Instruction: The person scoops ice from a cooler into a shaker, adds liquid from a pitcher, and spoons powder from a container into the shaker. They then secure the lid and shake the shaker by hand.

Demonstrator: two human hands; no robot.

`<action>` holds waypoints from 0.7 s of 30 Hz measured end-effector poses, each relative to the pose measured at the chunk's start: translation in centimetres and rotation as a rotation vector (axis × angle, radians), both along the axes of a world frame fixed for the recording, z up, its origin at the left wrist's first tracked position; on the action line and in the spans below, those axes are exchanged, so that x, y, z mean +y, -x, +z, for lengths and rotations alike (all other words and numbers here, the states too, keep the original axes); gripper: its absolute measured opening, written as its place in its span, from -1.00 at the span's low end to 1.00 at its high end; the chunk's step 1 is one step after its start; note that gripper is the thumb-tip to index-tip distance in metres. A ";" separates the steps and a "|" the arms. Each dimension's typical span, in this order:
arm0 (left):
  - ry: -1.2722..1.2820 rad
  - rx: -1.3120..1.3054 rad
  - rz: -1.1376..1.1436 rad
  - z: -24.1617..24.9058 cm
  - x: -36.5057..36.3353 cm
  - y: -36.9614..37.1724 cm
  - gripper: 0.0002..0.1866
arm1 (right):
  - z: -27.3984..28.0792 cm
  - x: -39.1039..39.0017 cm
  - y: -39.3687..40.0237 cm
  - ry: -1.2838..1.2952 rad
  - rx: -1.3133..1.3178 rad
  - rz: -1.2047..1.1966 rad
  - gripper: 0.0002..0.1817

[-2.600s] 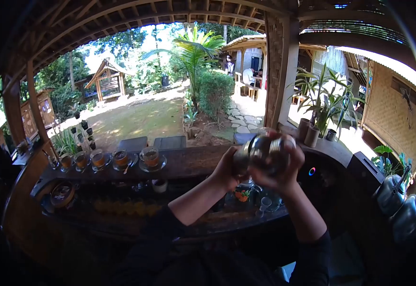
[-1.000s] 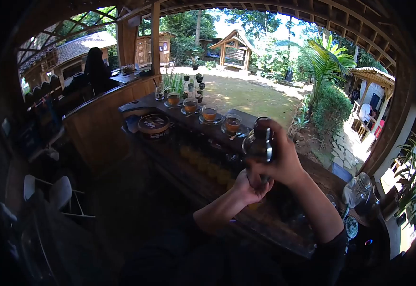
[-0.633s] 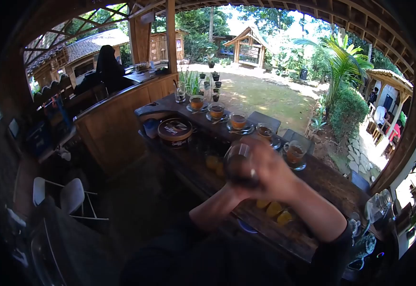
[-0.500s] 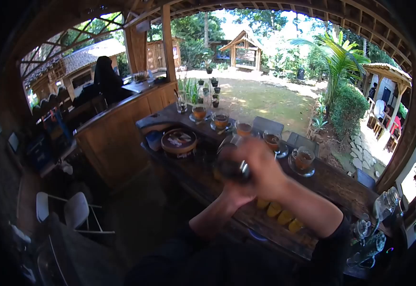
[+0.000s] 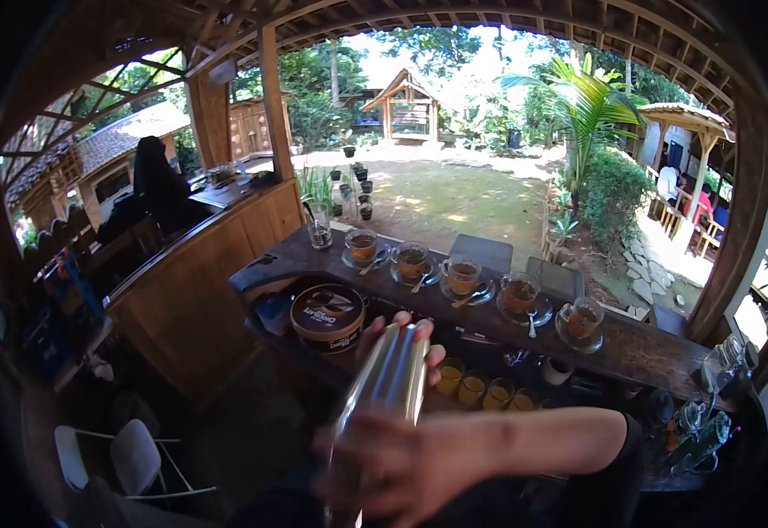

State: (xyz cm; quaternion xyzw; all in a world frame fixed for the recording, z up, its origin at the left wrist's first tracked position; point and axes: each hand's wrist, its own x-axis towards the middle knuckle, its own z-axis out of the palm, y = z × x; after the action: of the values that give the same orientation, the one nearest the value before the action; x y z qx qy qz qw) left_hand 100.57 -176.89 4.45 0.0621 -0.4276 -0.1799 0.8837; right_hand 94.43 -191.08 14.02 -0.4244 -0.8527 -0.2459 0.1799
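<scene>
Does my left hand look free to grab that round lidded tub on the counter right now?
Probably not yet: the left hand is curled around the metal shaker. The round tub looks close by, though, with nothing on its lid, so letting go would likely suffice.

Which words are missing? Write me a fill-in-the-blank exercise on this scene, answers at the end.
The person's right hand lies across the near end of a shiny silver metal cylinder; the fingers at its far end belong to the ___ hand.
The clear glass cups of amber drink in a row on saucers number ___.
Nearer the person, clear drinking glasses hold liquid coloured ___.
Missing words: left; five; yellow.
</scene>
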 end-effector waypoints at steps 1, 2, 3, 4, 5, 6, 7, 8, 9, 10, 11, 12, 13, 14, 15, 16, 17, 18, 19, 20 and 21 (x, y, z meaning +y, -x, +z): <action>0.019 -0.062 -0.008 0.5 0.4 -0.2 -0.70 | 0.0 0.7 -0.4 0.001 0.013 -0.008 -0.57; 0.033 -0.116 -0.017 1.5 1.0 -0.2 -0.70 | 0.2 1.5 -1.2 -0.044 -0.057 0.032 -0.60; -0.006 0.049 -0.056 0.8 2.0 -1.6 -0.69 | 0.4 2.4 -2.3 -0.093 -0.125 0.067 -0.62; -0.148 0.443 -0.094 0.6 3.0 -1.9 -0.68 | 0.7 3.1 -4.8 -0.154 -0.098 -0.049 -0.60; -0.147 0.459 -0.106 0.1 3.0 -1.3 -0.68 | 0.3 3.1 -7.7 -0.142 0.050 -0.269 -0.50; -0.129 0.483 0.043 -0.5 2.6 -0.6 -0.68 | 0.0 3.0 -9.3 -0.200 0.322 -0.548 -0.38; -0.112 0.502 0.187 -0.9 1.9 0.0 -0.68 | -0.8 3.4 -11.0 -0.267 0.577 -0.603 -0.31; -0.095 0.516 0.329 -1.2 1.1 0.4 -0.68 | -1.0 3.3 -10.1 -0.265 0.581 -0.628 -0.31; -0.072 0.519 0.468 -1.3 0.2 0.3 -0.68 | -0.8 3.4 -8.5 -0.046 0.520 -0.503 -0.38; -0.047 0.525 0.607 -1.4 -0.5 0.0 -0.67 | -0.8 3.4 -6.6 0.174 0.463 -0.374 -0.44; -0.008 0.136 0.214 -1.5 0.7 -1.8 -0.67 | -1.5 3.2 -3.2 0.054 0.127 -0.214 -0.52; 0.037 -0.251 -0.175 -1.5 2.3 -3.6 -0.67 | -2.1 3.2 -0.7 -0.065 -0.210 -0.046 -0.60; 0.042 -0.247 -0.187 -1.4 2.6 -3.7 -0.67 | -2.2 3.3 -0.9 -0.061 -0.206 -0.059 -0.60; 0.018 -0.172 -0.129 -1.2 2.8 -3.6 -0.68 | -2.2 3.5 -1.6 -0.107 -0.216 -0.039 -0.65; -0.005 -0.096 -0.070 -0.9 3.1 -3.1 -0.69 | -2.1 3.7 -2.5 -0.152 -0.227 -0.017 -0.68; -0.173 0.431 0.051 -0.6 3.5 -1.5 -0.68 | -1.3 3.6 -4.8 -0.250 -0.204 -0.138 -0.56; -0.166 0.433 0.042 -2.8 2.9 -2.3 -0.68 | -1.3 3.2 -6.6 -0.128 0.150 -0.402 -0.31; -0.131 0.442 -0.084 -6.1 1.7 -4.6 -0.69 | -0.9 2.8 -8.5 -0.245 0.103 -0.642 -0.24; -0.098 0.447 -0.208 -7.7 1.0 -5.9 -0.69 | -0.9 3.1 -9.2 -0.337 0.671 -0.619 -0.38; -0.207 0.695 -0.114 -5.9 0.7 -5.0 -0.67 | -0.7 3.4 -9.1 -0.389 0.825 -0.683 -0.34; -0.204 0.674 -0.122 -2.3 -1.2 -3.0 -0.67 | -0.4 3.2 -8.5 -0.348 0.595 -0.660 -0.37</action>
State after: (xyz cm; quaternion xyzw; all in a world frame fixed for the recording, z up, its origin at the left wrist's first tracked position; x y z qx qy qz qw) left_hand 103.56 -178.08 2.19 0.0614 -0.0948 -0.2843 0.9521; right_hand 102.93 -187.83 13.62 -0.6882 -0.5298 -0.2970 0.3969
